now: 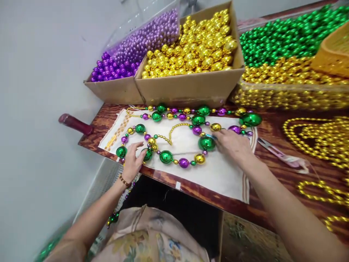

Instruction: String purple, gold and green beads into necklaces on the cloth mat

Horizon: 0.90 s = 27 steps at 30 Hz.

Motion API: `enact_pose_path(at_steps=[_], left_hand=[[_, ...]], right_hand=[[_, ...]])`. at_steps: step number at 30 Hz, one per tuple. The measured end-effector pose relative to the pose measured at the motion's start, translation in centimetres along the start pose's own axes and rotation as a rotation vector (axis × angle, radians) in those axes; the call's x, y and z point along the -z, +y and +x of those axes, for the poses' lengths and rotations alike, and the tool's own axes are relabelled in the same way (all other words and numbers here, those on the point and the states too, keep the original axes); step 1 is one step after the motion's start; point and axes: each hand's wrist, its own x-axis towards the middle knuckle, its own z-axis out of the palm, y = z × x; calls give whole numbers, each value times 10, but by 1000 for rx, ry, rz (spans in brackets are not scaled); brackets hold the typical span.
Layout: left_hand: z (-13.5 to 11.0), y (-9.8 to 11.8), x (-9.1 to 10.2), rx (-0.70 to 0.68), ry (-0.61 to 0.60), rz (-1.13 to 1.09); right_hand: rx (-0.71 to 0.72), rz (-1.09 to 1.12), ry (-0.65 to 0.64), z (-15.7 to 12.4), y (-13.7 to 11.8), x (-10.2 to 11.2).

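A bead necklace [165, 157] in green, gold and purple lies in loops on a white cloth [191, 182]. At its left loop is my left hand [133, 160], thumb and fingers apart beside a green bead [147, 154]. My right hand [230, 143] is closed at the right side of the necklace, beside a large green bead [206, 143]. A bit of light blue shows at its fingertips; what they pinch is hidden. Another multicoloured bead strand [204, 110] stretches along the cloth's far edge, with a thin gold bead chain at its left end.
Behind the cloth stand a cardboard box of gold beads [191, 87] and a box of purple beads [117, 91]. A clear tub [294, 96] of green and gold beads is at right. Scissors [278, 153] and gold strands [316, 145] lie right. A dark red handle [76, 123] juts out left.
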Motion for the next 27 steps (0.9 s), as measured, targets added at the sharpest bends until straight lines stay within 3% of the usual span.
enact_pose_path(at_steps=[7, 10, 13, 16, 20, 24, 27], left_hand=[[41, -7, -30, -45, -168, 134], [45, -7, -37, -59, -189, 52], [50, -8, -37, -72, -208, -141], [57, -9, -36, -52, -249, -342], [74, -15, -33, 11, -326, -531], [95, -23, -29, 102, -389, -666], [108, -26, -26, 164, -381, -758]], right_hand=[[-95, 135, -12, -9, 19, -1], [-250, 189, 40, -26, 27, 17], [-322, 506, 62, -28, 5, 45], [-109, 862, -48, -1, -43, 63], [93, 952, -111, 55, -96, 57], [155, 1085, -147, 100, -109, 33], [119, 1202, -208, 119, -110, 19]])
